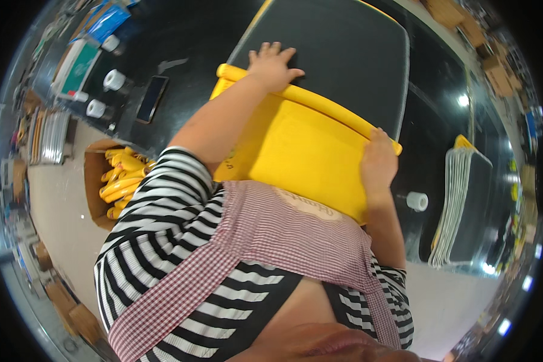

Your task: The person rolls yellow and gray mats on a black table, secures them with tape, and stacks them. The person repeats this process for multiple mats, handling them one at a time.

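Both hands (274,67) (379,161) apparently on yellow roll (329,108)

Mat (338,57) between phone (152,99) and stack (454,202)

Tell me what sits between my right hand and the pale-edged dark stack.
A small white roll on the dark table sits roughly between your right hand and the stack, as the head view shows.

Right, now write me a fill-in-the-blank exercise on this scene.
1. The right hand touches a roll coloured ____.
2. The hand spread on the dark mat is the ____ one.
3. The sleeves are patterned with black and white ____.
4. The stack of mats lies on the picture's ____ side.

Missing words: yellow; left; stripes; right.
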Demonstrator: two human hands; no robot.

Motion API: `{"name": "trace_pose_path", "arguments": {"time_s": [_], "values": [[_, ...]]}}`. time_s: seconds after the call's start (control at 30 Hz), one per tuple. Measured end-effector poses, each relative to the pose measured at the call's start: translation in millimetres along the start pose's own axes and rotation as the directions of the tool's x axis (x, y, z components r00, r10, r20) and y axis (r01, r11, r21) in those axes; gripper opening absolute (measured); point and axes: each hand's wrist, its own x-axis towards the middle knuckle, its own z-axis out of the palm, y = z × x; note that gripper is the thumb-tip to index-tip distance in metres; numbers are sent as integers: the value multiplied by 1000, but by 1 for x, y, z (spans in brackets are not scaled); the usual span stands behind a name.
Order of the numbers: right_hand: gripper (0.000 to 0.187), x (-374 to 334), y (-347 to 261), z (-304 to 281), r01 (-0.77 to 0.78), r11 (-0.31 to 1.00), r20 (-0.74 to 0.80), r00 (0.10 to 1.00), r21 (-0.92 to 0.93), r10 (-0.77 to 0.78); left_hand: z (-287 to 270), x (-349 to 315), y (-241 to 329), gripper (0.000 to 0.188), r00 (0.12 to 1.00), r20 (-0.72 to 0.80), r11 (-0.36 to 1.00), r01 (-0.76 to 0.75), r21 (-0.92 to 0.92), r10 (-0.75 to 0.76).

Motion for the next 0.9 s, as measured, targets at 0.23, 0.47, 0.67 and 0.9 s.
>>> {"name": "trace_pose_path", "arguments": {"time_s": [0.23,0.47,0.67,0.9], "values": [[82,-6,-32,-34,-138,987,353,930,82,101,29,-45,-25,32,926,-340,962,-224,-153,162],[80,18,-9,-18,-125,987,303,949,104,88,10,-96,-4,73,961,-79,957,-252,146,265],[74,118,26,7,-189,982,394,902,2,173,-1,-6,12,82,974,-44,966,-216,142,224],[19,145,53,12,-129,914,93,991,386,100,-22,66,17,34,926,64,906,-346,-246,371]]}}
